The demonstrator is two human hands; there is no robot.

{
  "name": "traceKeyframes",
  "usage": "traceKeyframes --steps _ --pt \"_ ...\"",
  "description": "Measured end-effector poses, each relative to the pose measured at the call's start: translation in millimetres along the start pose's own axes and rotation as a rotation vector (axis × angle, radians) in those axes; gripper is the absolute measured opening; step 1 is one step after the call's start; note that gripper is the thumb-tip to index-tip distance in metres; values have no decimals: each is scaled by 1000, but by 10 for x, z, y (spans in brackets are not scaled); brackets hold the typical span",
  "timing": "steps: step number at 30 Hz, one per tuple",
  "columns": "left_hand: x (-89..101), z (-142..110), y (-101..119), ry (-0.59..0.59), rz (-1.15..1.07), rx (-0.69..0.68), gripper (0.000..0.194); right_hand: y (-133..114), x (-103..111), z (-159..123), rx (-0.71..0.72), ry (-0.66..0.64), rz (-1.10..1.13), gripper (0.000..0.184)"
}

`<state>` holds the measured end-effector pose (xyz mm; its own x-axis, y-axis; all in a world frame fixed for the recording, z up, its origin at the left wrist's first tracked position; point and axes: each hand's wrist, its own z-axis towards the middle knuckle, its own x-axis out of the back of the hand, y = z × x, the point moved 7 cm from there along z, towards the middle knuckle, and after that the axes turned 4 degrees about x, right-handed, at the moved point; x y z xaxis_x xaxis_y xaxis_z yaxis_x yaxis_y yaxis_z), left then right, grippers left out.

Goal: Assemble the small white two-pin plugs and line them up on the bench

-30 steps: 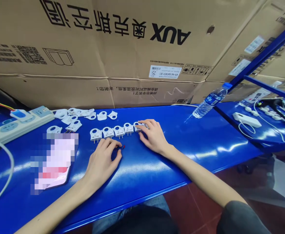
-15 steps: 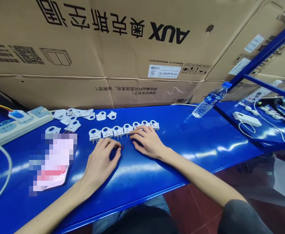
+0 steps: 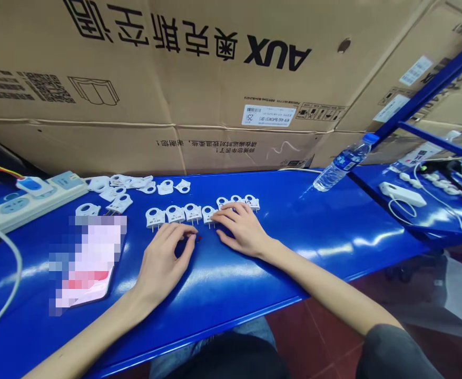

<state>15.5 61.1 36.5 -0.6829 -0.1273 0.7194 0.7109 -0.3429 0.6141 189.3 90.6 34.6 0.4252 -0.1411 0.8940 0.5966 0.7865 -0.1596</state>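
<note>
Several white two-pin plugs with ring-shaped tops stand in a row on the blue table. My right hand [image 3: 244, 229] lies over the right part of this row with fingers spread. Its fingertip touches the edge of the fourth plug [image 3: 208, 215], which sits a little nearer me than its neighbours. The third plug [image 3: 193, 212] stands left of it. In front of the row, my left hand [image 3: 167, 250] has thumb and forefinger nearly together in a pinch. A tiny red bit [image 3: 199, 238] shows at their tips; the rest of it is hidden.
More white ring-topped pieces [image 3: 122, 181] lie in a heap at the back left. A phone [image 3: 96, 258] and a power strip [image 3: 52, 197] are at the left. A water bottle [image 3: 343, 163] stands by the blue frame [image 3: 424, 87]. Behind rises a large cardboard box [image 3: 199, 95].
The fourth plug has come slightly towards me, out of line with the row, with my right fingertip on it. My left hand has hardly moved. The view has shifted slightly.
</note>
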Motion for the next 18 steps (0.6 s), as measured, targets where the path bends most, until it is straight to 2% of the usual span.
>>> traceKeyframes --steps 3,6,9,14,18 --pt "-16 -1 -9 -32 -17 8 24 -52 26 2 50 -15 47 17" --pt "-8 2 -8 -30 -36 16 23 -161 59 -2 142 -24 110 16" --pt "14 6 4 -13 -53 27 22 -208 88 -5 151 -26 148 25" --pt "31 6 14 -11 -102 34 20 -202 66 -16 113 -112 141 53" --pt "37 4 39 -6 -113 -14 17 -207 39 -27 122 -139 152 52"
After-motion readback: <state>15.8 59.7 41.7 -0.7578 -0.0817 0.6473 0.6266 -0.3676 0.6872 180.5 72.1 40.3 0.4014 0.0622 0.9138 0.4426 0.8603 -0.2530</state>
